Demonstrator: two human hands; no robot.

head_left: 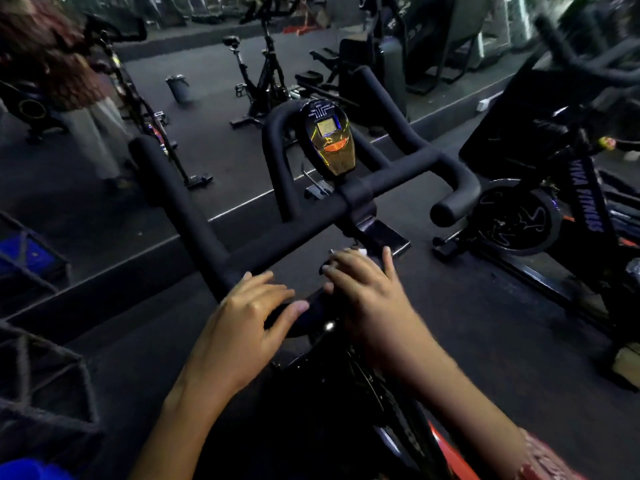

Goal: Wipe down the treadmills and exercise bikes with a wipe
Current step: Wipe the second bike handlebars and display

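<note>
**Right grip** (367, 292): fingers straight and close together, laid flat on the dark top of the exercise bike (332, 382) just behind the handlebar stem. Nothing is curled into the palm.

**Left grip** (249, 317): wide, fingers spread and relaxed. The fingertips rest on a dark rounded part of the same frame, just beside my right grip. It holds nothing.

**Wipe** (362, 251): only a small white scrap shows, peeking out past my right fingertips at the foot of the stem. I cannot tell whether more of it lies under the fingers. It is well apart from my left grip.

**Handlebar** (277, 233): black and padded. The crossbar runs directly beyond both grips, with horns rising left and right and a loop in the middle.

**Console** (329, 140): gold and black, with a small screen, mounted upright inside the loop.

**Second bike** (519, 220): to the right, black flywheel, lettering on its frame.

**Third bike** (263, 84): farther back on the dark floor (485, 323), with a dark bin (178, 86) near it.

**Person** (69, 81): upper left, blurred, standing by another machine.
</note>
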